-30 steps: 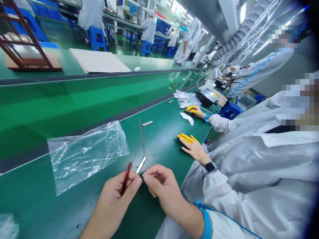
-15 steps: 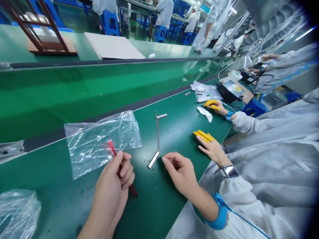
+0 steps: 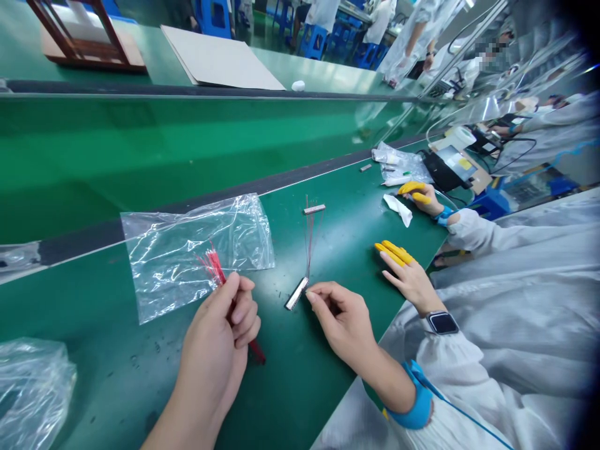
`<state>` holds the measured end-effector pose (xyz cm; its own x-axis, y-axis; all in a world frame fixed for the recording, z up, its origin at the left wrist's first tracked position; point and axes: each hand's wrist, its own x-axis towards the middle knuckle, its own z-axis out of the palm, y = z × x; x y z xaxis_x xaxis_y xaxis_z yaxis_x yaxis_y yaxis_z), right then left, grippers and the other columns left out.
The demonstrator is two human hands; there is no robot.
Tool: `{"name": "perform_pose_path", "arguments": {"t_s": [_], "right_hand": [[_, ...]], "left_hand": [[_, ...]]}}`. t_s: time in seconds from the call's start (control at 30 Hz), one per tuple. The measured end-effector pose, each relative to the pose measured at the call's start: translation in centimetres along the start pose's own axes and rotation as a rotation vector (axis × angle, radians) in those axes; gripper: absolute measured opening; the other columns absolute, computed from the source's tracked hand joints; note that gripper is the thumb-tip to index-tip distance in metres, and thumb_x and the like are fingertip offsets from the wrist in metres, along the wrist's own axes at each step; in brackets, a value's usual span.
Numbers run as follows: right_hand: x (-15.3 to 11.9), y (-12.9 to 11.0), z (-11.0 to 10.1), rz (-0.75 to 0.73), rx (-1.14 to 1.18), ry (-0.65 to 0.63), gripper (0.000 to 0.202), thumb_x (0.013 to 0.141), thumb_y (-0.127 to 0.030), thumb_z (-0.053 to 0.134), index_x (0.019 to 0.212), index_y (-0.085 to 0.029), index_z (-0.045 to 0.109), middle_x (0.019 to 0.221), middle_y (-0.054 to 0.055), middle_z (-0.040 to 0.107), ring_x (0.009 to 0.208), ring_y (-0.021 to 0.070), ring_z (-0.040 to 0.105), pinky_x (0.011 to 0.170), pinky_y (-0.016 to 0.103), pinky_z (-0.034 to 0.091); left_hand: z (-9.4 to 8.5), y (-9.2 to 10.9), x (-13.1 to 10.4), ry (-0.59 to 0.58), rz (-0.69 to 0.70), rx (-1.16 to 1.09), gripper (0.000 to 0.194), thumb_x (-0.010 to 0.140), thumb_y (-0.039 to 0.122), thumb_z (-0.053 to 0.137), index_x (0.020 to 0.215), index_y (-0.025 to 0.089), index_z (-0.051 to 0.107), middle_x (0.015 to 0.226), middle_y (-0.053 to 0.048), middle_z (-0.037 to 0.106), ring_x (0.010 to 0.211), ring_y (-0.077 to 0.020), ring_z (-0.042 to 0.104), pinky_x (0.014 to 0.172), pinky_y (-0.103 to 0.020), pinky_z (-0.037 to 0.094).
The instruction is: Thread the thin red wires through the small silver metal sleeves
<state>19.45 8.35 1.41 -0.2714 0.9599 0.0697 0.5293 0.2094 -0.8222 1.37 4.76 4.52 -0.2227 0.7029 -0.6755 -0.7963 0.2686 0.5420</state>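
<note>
My left hand (image 3: 218,340) is closed around a bundle of thin red wires (image 3: 215,265), whose fanned tips point away over a clear plastic bag. My right hand (image 3: 340,315) has thumb and forefinger pinched beside the upper end of a small pale connector strip (image 3: 297,294) lying on the green table. Whether the fingertips grip anything is too small to tell. Thin wires (image 3: 309,244) run from that strip up to a second small strip (image 3: 314,209).
The clear bag (image 3: 197,253) lies beyond my left hand, another bag (image 3: 35,390) at lower left. At right are a co-worker's hands with yellow finger covers (image 3: 407,281), white tissue (image 3: 397,209) and a black device (image 3: 450,169). Cardboard (image 3: 220,59) lies on the far ledge.
The view has shifted, so the table items appear a little higher and further right. The wires near the upper strip look more spread. My left hand still holds the red bundle.
</note>
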Motion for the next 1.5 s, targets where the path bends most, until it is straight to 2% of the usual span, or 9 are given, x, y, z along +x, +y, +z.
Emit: {"name": "perform_pose_path", "arguments": {"t_s": [0.6, 0.73, 0.8, 0.87, 0.93, 1.03, 1.1, 1.33, 1.5], "right_hand": [[0.1, 0.1, 0.2, -0.018, -0.11, -0.036, 0.015, 0.093, -0.024, 0.06, 0.086, -0.018, 0.072, 0.063, -0.001, 0.064, 0.05, 0.0124, 0.052, 0.051, 0.025, 0.041], [-0.5, 0.2, -0.1, 0.036, -0.019, 0.042, 0.014, 0.091, -0.027, 0.063, 0.099, -0.018, 0.068, 0.064, -0.002, 0.059, 0.05, 0.013, 0.052, 0.049, 0.025, 0.042], [-1.4, 0.1, -0.2, 0.071, 0.025, 0.077, 0.013, 0.091, -0.029, 0.062, 0.098, -0.018, 0.066, 0.063, -0.002, 0.058, 0.05, 0.0131, 0.051, 0.047, 0.025, 0.041], [-2.4, -0.2, -0.1, 0.087, 0.038, 0.035, 0.012, 0.092, -0.029, 0.06, 0.09, -0.018, 0.066, 0.061, -0.002, 0.056, 0.049, 0.0127, 0.049, 0.046, 0.024, 0.04], [-3.4, -1.0, 0.2, 0.075, 0.04, -0.083, 0.015, 0.092, -0.029, 0.06, 0.084, -0.018, 0.067, 0.06, -0.002, 0.056, 0.048, 0.0124, 0.049, 0.046, 0.024, 0.039], [-4.3, -2.4, 1.0, 0.052, 0.042, -0.273, 0.014, 0.089, -0.031, 0.065, 0.086, -0.018, 0.069, 0.06, -0.002, 0.057, 0.047, 0.0119, 0.05, 0.046, 0.024, 0.039], [-4.5, -3.2, 1.5, 0.049, 0.018, -0.341, 0.016, 0.086, -0.033, 0.069, 0.088, -0.017, 0.07, 0.06, -0.002, 0.058, 0.047, 0.0121, 0.05, 0.046, 0.024, 0.038], [-4.0, -4.2, 2.5, -0.012, -0.06, -0.335, 0.019, 0.092, -0.022, 0.055, 0.077, -0.019, 0.067, 0.062, 0.0, 0.06, 0.053, 0.0143, 0.055, 0.052, 0.026, 0.041], [-4.7, -3.4, 0.9, -0.058, -0.011, -0.318, 0.02, 0.094, -0.022, 0.054, 0.077, -0.021, 0.064, 0.063, 0.0, 0.059, 0.052, 0.0154, 0.054, 0.05, 0.027, 0.041]], "left_hand": [[-0.1, 0.1, -0.1, -0.019, 0.016, -0.033, 0.027, 0.092, 0.034, 0.063, 0.073, 0.015, 0.063, 0.054, 0.007, 0.031, 0.043, -0.005, 0.019, 0.037, -0.018, 0.022], [0.0, 0.2, 0.0, -0.029, 0.022, -0.047, 0.026, 0.087, 0.035, 0.069, 0.072, 0.015, 0.062, 0.053, 0.008, 0.031, 0.042, -0.0045, 0.019, 0.037, -0.017, 0.022], [0.0, 0.2, 0.0, -0.038, 0.028, -0.064, 0.025, 0.087, 0.034, 0.069, 0.072, 0.015, 0.062, 0.053, 0.008, 0.032, 0.042, -0.0045, 0.019, 0.037, -0.017, 0.022], [0.0, 0.2, 0.0, -0.055, 0.037, -0.085, 0.025, 0.09, 0.033, 0.065, 0.073, 0.015, 0.062, 0.052, 0.008, 0.032, 0.041, -0.0045, 0.019, 0.037, -0.017, 0.022], [-0.1, 0.1, 0.0, -0.077, 0.049, -0.105, 0.025, 0.093, 0.032, 0.06, 0.074, 0.015, 0.061, 0.052, 0.008, 0.032, 0.041, -0.0046, 0.019, 0.037, -0.018, 0.021], [-0.1, 0.1, 0.0, -0.099, 0.07, -0.12, 0.026, 0.095, 0.031, 0.057, 0.075, 0.015, 0.061, 0.052, 0.008, 0.031, 0.041, -0.0047, 0.018, 0.038, -0.018, 0.02], [-0.2, 0.0, 0.0, -0.111, 0.083, -0.123, 0.026, 0.095, 0.031, 0.057, 0.075, 0.015, 0.06, 0.051, 0.008, 0.032, 0.041, -0.0049, 0.019, 0.038, -0.018, 0.021], [-0.1, -0.3, -0.1, -0.13, 0.115, -0.141, 0.025, 0.092, 0.032, 0.062, 0.074, 0.015, 0.059, 0.051, 0.009, 0.032, 0.04, -0.0044, 0.018, 0.037, -0.017, 0.019], [-0.3, 0.7, -0.2, -0.121, 0.155, -0.175, 0.023, 0.09, 0.032, 0.064, 0.075, 0.015, 0.06, 0.051, 0.009, 0.032, 0.039, -0.0044, 0.021, 0.037, -0.017, 0.021]]}}
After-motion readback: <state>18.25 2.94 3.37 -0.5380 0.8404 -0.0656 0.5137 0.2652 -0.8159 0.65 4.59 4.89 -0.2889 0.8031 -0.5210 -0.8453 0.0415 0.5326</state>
